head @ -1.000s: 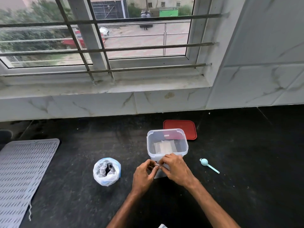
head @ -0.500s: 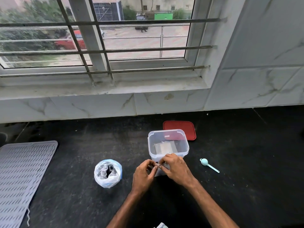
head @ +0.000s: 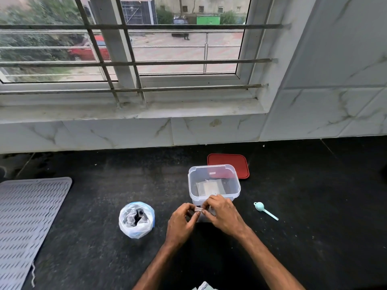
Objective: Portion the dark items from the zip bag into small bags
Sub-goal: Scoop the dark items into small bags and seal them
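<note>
The fingers (head: 196, 215) of the left hand (head: 181, 221) and the right hand (head: 223, 215) are pinching the mouth of a small clear bag (head: 198, 209), just in front of the clear tub (head: 213, 183). The film is looking thin, limp and slick, so I'd say the stiffer top edge is the place to grip. The dark items (head: 138, 214), seemingly light, are sitting in the crinkly white zip bag (head: 137, 227) standing open on the black speckled table (head: 303, 206). A smooth red lid (head: 228, 162) is lying behind the tub, a pale scoop (head: 265, 210) to its right
</note>
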`<move>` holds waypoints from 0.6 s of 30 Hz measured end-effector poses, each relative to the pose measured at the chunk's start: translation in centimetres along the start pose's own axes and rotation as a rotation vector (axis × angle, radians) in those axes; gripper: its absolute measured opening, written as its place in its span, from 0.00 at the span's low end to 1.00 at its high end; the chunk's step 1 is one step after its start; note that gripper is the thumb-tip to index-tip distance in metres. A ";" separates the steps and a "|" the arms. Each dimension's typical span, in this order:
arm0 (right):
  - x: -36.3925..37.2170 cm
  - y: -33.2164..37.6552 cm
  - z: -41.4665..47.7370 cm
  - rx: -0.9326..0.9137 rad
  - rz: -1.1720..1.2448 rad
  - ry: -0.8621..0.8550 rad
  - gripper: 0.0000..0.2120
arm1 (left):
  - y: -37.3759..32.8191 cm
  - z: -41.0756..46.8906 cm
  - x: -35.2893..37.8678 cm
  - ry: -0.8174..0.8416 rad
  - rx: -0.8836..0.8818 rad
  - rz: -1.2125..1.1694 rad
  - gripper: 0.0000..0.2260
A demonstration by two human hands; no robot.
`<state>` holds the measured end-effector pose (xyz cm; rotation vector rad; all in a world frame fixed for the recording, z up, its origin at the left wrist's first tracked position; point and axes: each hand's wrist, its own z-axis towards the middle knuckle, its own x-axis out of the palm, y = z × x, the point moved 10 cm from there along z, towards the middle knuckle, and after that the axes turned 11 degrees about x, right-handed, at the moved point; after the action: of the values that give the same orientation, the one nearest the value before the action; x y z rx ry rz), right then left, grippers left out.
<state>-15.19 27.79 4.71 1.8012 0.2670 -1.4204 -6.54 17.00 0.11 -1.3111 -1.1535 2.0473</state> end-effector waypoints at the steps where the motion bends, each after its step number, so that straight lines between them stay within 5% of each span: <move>1: 0.0 -0.1 0.0 0.002 0.001 0.003 0.04 | 0.2 0.0 0.0 -0.009 -0.010 -0.022 0.03; 18: 0.6 -0.3 0.2 -0.004 -0.044 -0.017 0.06 | 0.4 0.2 0.3 -0.013 0.009 -0.004 0.04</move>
<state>-15.32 27.67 4.05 1.7892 0.3022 -1.4644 -6.86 16.90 -0.35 -1.2917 -1.1505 2.0592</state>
